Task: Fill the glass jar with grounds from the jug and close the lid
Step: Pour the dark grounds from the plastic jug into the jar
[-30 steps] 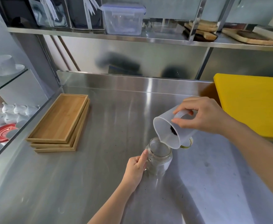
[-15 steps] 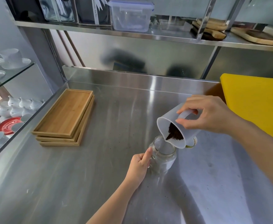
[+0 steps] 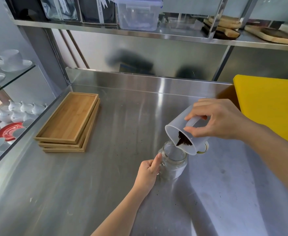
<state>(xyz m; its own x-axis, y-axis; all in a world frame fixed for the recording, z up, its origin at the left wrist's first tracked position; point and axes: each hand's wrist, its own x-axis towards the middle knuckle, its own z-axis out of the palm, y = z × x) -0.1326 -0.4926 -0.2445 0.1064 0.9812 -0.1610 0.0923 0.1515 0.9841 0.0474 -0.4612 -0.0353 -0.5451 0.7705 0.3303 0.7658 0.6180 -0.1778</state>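
Observation:
A clear glass jar [image 3: 173, 160] stands upright and open on the steel counter [image 3: 105, 167]. My left hand [image 3: 148, 171] grips its left side, thumb against the rim. My right hand [image 3: 220, 120] holds a translucent white plastic jug [image 3: 179, 132] by its handle, tipped steeply with the mouth just above the jar's right rim. Dark grounds [image 3: 182, 141] have slid to the jug's lower lip. A gold-rimmed lid [image 3: 203, 149] lies on the counter behind the jug, mostly hidden.
Stacked wooden trays [image 3: 70, 120] lie to the left. A yellow cutting board [image 3: 269, 106] sits at the right. White cups [image 3: 12, 113] fill glass shelves at far left. A steel shelf [image 3: 139, 33] overhead carries containers and wooden boards. A few loose grounds speckle the counter.
The jug has tipped further over the jar, and the grounds have slid from deep inside down to its lip. My left hand stays on the jar.

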